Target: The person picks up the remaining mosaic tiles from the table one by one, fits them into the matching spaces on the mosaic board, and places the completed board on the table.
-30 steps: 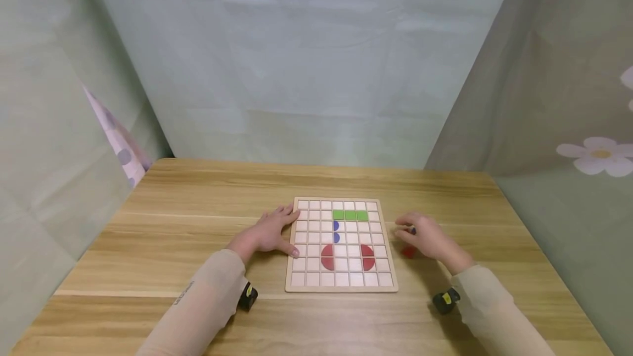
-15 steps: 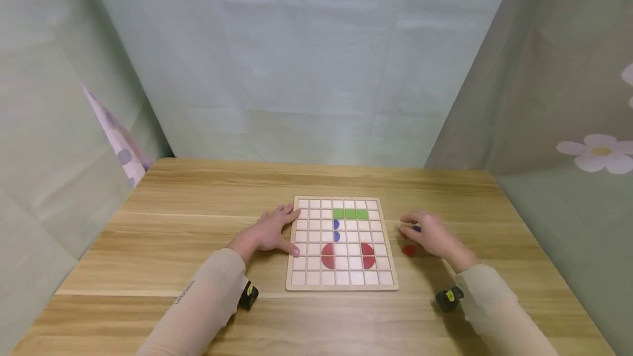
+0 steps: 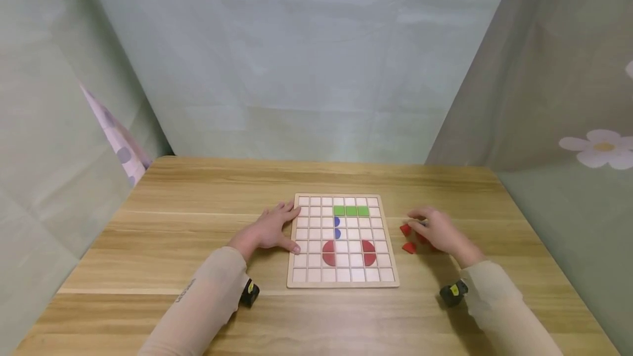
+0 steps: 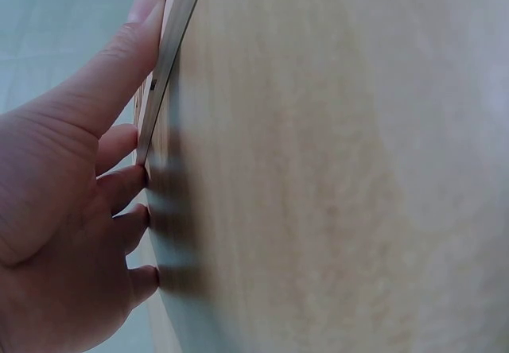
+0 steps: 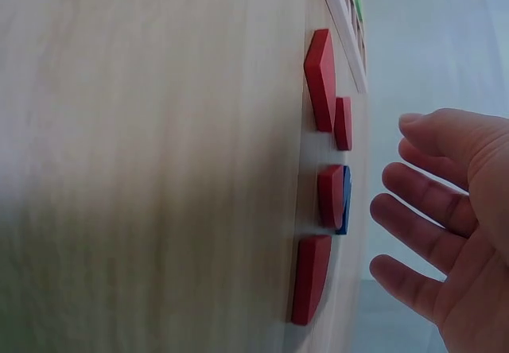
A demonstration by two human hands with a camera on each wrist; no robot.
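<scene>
Pale wooden square grid board, bordered by a raised rim, lies flat on a light brown wood-grain table, between a person's two hands. Three bright green square tiles sit side by side in its second row from the far edge. Just below the leftmost tile, two small blue rounded tiles stand one under the other. Nearer the person, red curved tiles form two half-discs, curving outward, with open cells between them.

At the board's left edge rests the left hand, its fingers spread: the thumb lies on the rim and the index finger reaches the edge farther up, while the remaining fingertips point down to the table.

To the right of the board, the right hand hovers over several loose pieces. Its fingers are slightly bent and apart, the thumb separate; the wrist view shows nothing pinched, though the index fingertip is partly hidden. Below it lie four loose red flat blocks and one loose blue block, the blue partly behind a red.

Both arms wear beige sleeves and black wrist cameras. Pale grey-green cloth hangs behind, with a white flower printed at right.
</scene>
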